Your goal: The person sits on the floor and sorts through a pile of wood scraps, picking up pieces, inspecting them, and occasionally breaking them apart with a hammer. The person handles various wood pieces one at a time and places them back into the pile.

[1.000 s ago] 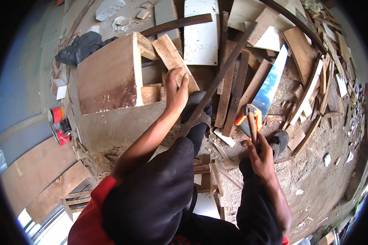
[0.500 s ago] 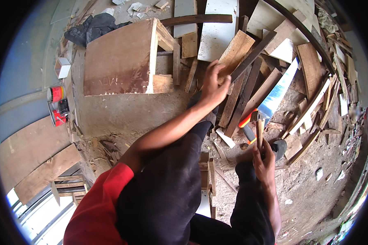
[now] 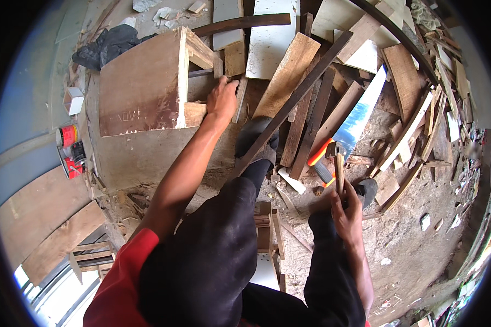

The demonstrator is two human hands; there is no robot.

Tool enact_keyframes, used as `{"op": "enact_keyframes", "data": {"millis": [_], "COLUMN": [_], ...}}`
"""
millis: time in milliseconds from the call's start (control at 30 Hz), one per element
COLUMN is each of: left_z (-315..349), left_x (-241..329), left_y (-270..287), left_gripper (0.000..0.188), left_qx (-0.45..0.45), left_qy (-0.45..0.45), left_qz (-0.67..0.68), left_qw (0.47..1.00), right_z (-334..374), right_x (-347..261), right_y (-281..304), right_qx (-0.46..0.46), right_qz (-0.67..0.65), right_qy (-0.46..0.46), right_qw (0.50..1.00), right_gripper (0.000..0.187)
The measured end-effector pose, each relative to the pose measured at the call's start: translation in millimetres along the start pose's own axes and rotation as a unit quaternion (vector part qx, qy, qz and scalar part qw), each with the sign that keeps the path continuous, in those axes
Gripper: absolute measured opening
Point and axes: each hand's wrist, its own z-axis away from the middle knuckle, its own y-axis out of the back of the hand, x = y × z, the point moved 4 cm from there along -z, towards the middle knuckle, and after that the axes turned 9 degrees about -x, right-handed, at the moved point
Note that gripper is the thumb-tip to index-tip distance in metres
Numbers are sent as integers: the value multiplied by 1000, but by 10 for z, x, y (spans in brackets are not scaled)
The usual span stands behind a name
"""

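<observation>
While the right hand (image 3: 347,210) grips a hammer (image 3: 340,168) right of centre, the left hand (image 3: 222,102), upper centre, curls at the wooden box's (image 3: 139,87) right end, can't tell if holding; handsaw (image 3: 361,115) upper right, planks (image 3: 286,73) between, tins (image 3: 69,135) far left.

Dusty, scrap-littered floor (image 3: 409,261) beside a blue-grey wall (image 3: 24,114), bright light (image 3: 57,302) lower left.

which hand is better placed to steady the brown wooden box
Probably the left: the left hand is right by the open side of the wooden box, while the right hand is farther away and holds a hammer.
</observation>
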Motion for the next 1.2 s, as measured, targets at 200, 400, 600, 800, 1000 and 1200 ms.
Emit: {"op": "enact_keyframes", "data": {"millis": [200,400,600,800,1000,1200], "left_z": [-77,-102,376,674,896,1062], "left_x": [-26,-130,588,1066,1470,1674], "left_y": [-56,24,433,344,121,42], "left_gripper": [20,26,28,27,16,12], "left_qx": [20,145,-95,-217,-315,-360], "left_qy": [11,-39,10,-48,-69,-84], "left_qz": [9,347,745,775,767,732], "left_qw": [1000,926,660,592,555,572], "right_z": [-18,-24,-42,-274,-508,-288], "right_x": [41,41,102,386,521,-599], "right_y": [-18,-15,85,462,648,282], "right_qx": [17,19,116,280,365,87], "right_qz": [9,23,63,101,206,60], "right_qy": [13,26,31,63,85,214], "right_qw": [1000,999,991,952,904,971], "right_gripper": [46,46,47,48,49,33]}}
